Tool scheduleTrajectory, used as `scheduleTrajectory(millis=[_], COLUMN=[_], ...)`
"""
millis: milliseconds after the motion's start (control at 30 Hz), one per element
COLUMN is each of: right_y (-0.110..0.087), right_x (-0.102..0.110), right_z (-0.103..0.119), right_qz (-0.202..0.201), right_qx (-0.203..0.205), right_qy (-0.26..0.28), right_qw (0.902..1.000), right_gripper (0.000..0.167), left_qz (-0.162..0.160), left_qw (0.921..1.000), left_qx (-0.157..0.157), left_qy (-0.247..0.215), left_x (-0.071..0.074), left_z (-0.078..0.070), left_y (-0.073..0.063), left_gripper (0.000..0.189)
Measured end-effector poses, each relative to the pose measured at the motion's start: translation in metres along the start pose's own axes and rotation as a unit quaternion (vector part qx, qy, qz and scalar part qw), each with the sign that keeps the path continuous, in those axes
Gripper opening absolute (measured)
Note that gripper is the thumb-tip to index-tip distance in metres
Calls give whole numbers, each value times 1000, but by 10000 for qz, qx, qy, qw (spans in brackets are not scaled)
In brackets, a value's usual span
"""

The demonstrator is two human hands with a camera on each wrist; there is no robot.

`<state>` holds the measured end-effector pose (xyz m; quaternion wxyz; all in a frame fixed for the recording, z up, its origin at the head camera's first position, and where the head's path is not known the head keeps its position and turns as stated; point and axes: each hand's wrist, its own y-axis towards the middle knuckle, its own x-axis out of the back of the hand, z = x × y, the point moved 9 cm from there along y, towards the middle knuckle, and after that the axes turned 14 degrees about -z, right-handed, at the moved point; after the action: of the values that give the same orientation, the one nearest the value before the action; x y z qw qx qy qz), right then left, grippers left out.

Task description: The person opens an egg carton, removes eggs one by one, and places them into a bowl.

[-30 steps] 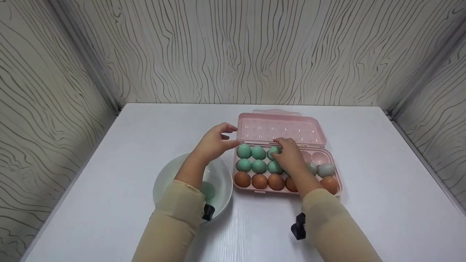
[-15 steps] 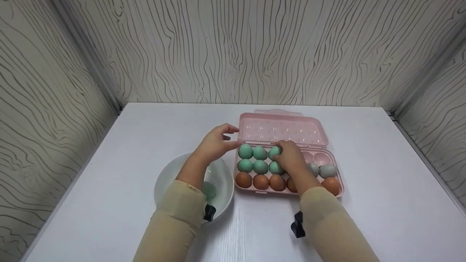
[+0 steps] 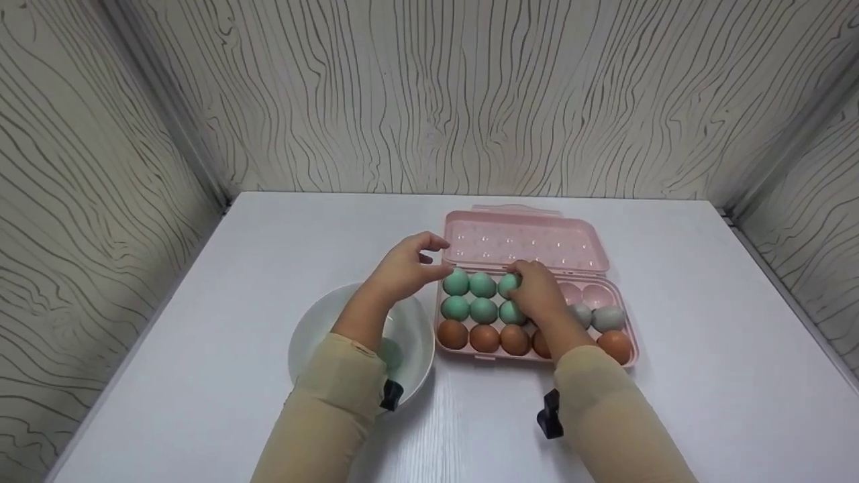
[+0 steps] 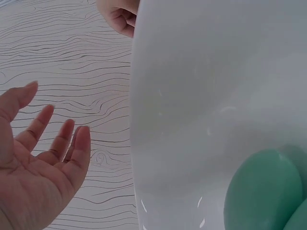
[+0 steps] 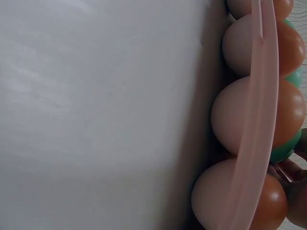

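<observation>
At the back row of a pink plastic egg box (image 3: 486,356), my right hand (image 3: 540,292) grips a green egg (image 3: 507,285) with fingers and thumb on either side. Beside it in the box are more green eggs (image 3: 483,310), a front row of brown eggs (image 3: 485,338) and pale grey eggs (image 3: 609,318). My right forearm hides part of the box. My left hand (image 3: 404,270) holds nothing; its relaxed fingers hover at the box's left edge, its palm showing in the left wrist view. Below my left wrist stands a white bowl (image 3: 417,329) with green eggs (image 4: 264,191) in it.
The box's lid (image 3: 527,243) lies open toward the back of the white table (image 3: 704,322). Wood-patterned panels (image 3: 429,100) stand behind the table and at both sides. In the box's back right corner, bare pink cups (image 3: 597,295) show.
The fingers of my right hand have drawn in round the green egg in the back row. My left hand keeps its pose. The whole head view has shifted slightly.
</observation>
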<state>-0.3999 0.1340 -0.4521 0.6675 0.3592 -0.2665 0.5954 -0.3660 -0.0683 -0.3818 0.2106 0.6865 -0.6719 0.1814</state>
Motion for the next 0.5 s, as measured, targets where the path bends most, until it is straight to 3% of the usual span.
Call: scheduleTrajectory(millis=[167, 500], right_y=[0, 1], right_x=[4, 11], right_z=[0, -3], right_qz=[-202, -235], right_qx=[203, 92], right_qy=[125, 349], right_qw=[9995, 9991], right_gripper=[30, 32], left_qz=[54, 109], left_qw=[9999, 9999], left_qx=[-125, 65], left_qy=[12, 73], left_x=[-1, -2], left_z=[-3, -1], left_y=[0, 0], left_gripper=[37, 38])
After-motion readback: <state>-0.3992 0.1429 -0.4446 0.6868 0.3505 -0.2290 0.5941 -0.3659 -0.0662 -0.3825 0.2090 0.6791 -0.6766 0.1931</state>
